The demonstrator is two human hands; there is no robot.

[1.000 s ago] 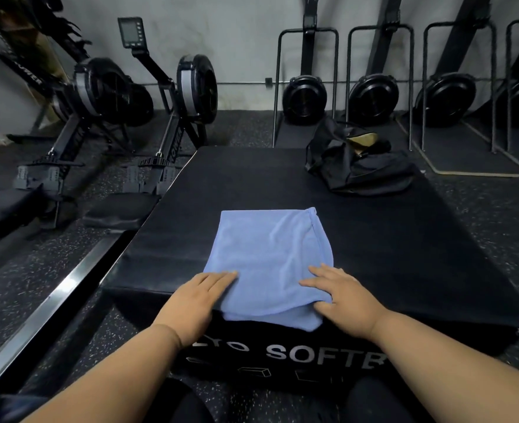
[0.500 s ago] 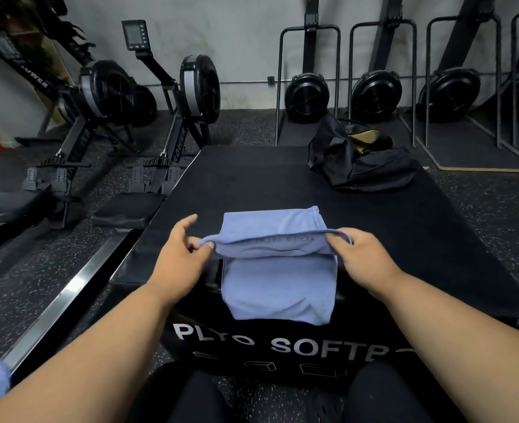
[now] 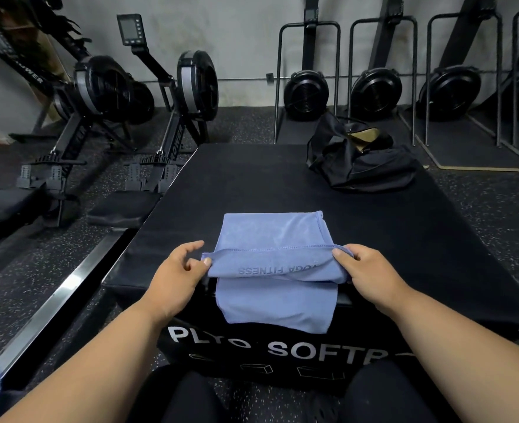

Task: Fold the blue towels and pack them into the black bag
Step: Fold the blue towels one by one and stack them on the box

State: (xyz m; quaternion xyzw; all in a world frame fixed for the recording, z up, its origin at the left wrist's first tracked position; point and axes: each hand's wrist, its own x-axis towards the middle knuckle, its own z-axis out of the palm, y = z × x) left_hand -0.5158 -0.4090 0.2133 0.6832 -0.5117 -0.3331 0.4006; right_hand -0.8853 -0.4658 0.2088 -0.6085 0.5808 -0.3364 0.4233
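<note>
Rowing machines (image 3: 105,96) are lined along the wall to the left of the black plyo box (image 3: 282,184), whose padded top serves as the surface. On its near edge the blue towel (image 3: 270,236) is laid, the front part hanging over the box face. One lifted hem corner is pinched by the left hand (image 3: 172,276), the other is gripped by the right hand (image 3: 371,273). Beyond the towel to the right, the black bag (image 3: 362,163) is seen slumped open. If the hem is carried forward unevenly, a skewed fold is likely; the overhang could drag the towel off onto the speckled floor (image 3: 38,270).
</note>
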